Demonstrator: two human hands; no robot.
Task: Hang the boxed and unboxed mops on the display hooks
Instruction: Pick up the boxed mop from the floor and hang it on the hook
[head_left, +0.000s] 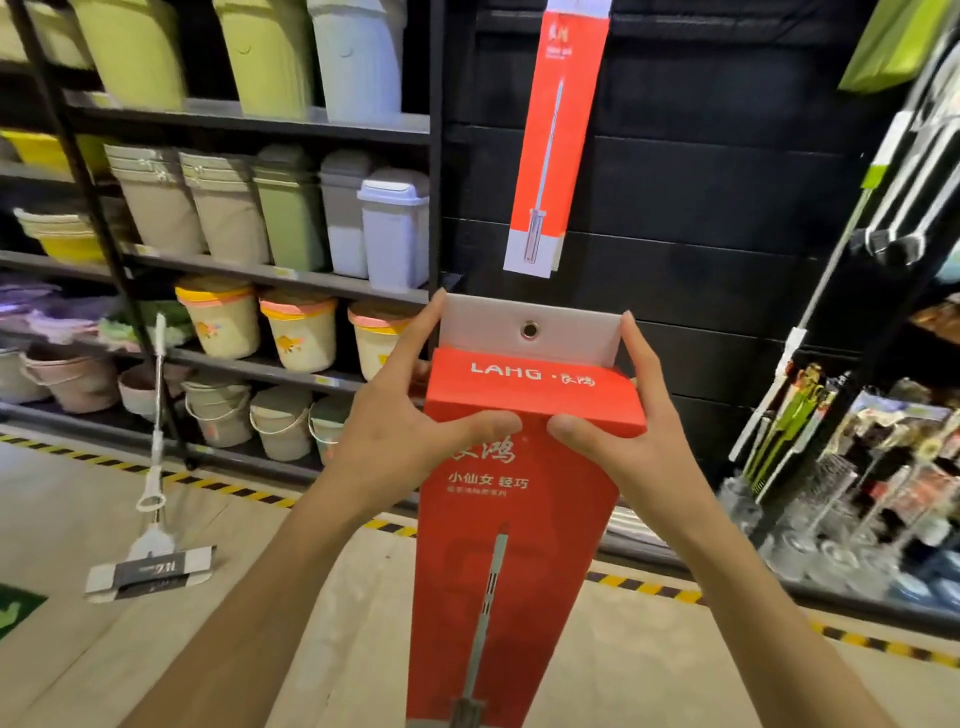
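Both forearms are bare to the frame edge, with no sleeves, gloves, rings or watch showing.

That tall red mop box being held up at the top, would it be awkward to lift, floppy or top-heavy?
Probably stiff: the red mop box keeps straight edges though both hands grip only its top. Likely light, since fingers alone hold it. Being long and narrow, it may swing below the hands.

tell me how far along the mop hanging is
Done: one boxed mop already hangs on the black display panel. In hand: the left hand and right hand grip a second red mop box by its top. Left: the unboxed mop leans against the shelving.
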